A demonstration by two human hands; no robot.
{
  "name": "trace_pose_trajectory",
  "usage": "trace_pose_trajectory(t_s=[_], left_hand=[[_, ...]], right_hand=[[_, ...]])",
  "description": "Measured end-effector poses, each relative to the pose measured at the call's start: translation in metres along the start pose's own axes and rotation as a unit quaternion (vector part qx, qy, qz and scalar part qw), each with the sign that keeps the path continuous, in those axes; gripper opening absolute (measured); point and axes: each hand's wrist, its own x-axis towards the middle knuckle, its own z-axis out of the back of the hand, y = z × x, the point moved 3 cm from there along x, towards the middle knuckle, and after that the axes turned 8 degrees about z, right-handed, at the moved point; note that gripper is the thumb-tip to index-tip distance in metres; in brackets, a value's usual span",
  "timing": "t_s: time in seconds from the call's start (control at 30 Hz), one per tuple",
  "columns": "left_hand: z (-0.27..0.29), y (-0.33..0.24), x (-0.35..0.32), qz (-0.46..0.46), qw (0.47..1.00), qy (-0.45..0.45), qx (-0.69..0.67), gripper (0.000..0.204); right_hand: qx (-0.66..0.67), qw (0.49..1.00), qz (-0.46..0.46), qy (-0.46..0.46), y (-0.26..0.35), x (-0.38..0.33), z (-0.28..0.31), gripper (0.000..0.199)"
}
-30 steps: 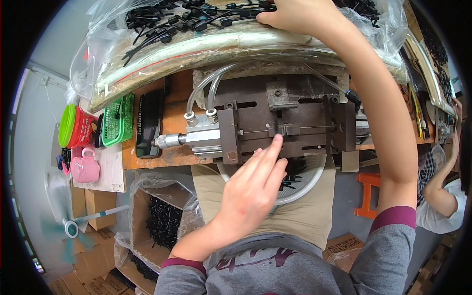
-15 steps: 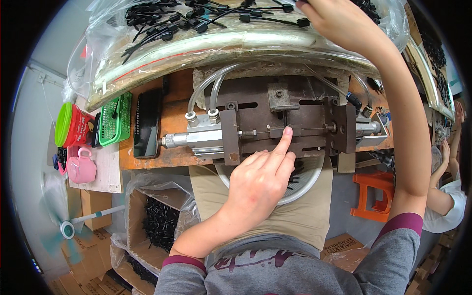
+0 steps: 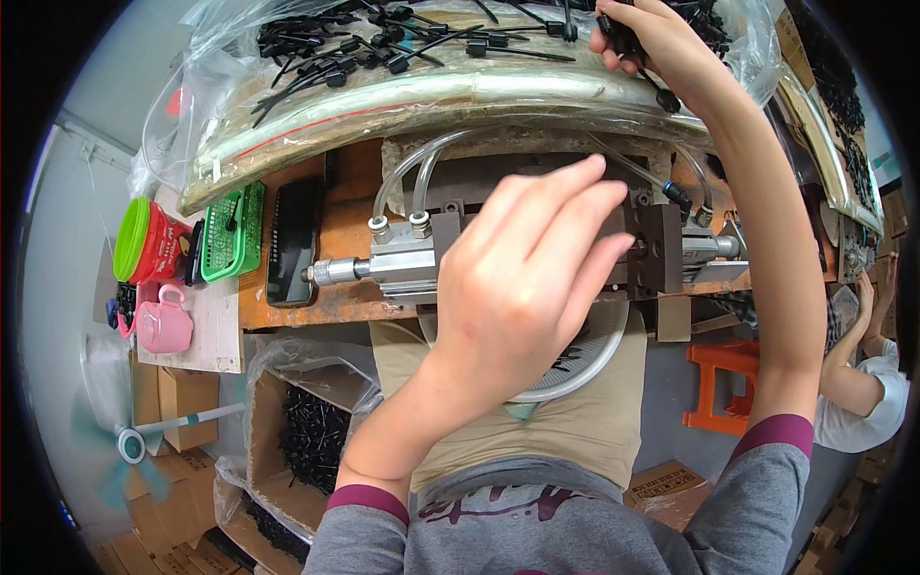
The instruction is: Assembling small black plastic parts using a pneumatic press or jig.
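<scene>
My left hand (image 3: 522,278) hovers over the dark metal press fixture (image 3: 661,249) on the orange bench, fingers together and stretched toward it, covering most of it; I see nothing held in it. A silver air cylinder (image 3: 393,261) with clear hoses sticks out to the left of the fixture. My right hand (image 3: 656,43) reaches up into the plastic-lined tray (image 3: 402,96) of black pin-like parts (image 3: 326,48) and pinches a few black parts between its fingers.
A black phone (image 3: 292,240), a green basket (image 3: 230,235), a green-lidded red tub (image 3: 144,240) and a pink cup (image 3: 165,324) lie to the left. A lined box of black parts (image 3: 311,436) stands below. Another person (image 3: 862,383) sits at the right by an orange stool (image 3: 719,379).
My left hand has lifted off the fixture toward the camera and now covers it. My right hand has slid right along the tray and closed on black parts.
</scene>
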Motion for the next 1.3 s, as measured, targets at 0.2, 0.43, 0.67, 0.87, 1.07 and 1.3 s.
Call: trace_pose_trajectory(t_s=[0.2,0.43,0.67,0.87,1.07,1.3], left_hand=[[0.004,0.012,0.019,-0.003,0.997,-0.071,-0.042,0.035],[-0.004,0.014,0.002,-0.031,0.996,-0.061,-0.050,0.043],[0.001,-0.003,-0.045,-0.002,0.997,0.066,-0.038,0.036],[0.016,-0.017,-0.081,0.071,0.990,0.121,-0.015,0.039],[0.011,-0.005,-0.082,0.116,0.980,0.158,0.033,0.036],[-0.008,0.000,-0.081,0.055,0.977,0.172,0.111,0.029]], right_hand=[[0.173,0.980,0.098,-0.019,0.028,-0.049,-0.006,0.020],[0.144,0.983,0.105,0.034,0.001,-0.137,-0.052,0.024],[0.199,0.975,-0.053,0.080,-0.033,-0.213,-0.067,0.019],[0.104,0.994,-0.002,0.044,-0.036,-0.247,-0.065,0.016],[0.040,0.992,0.076,-0.089,-0.034,-0.241,-0.048,0.017],[-0.119,0.984,0.109,-0.076,-0.026,-0.237,-0.054,0.011]])
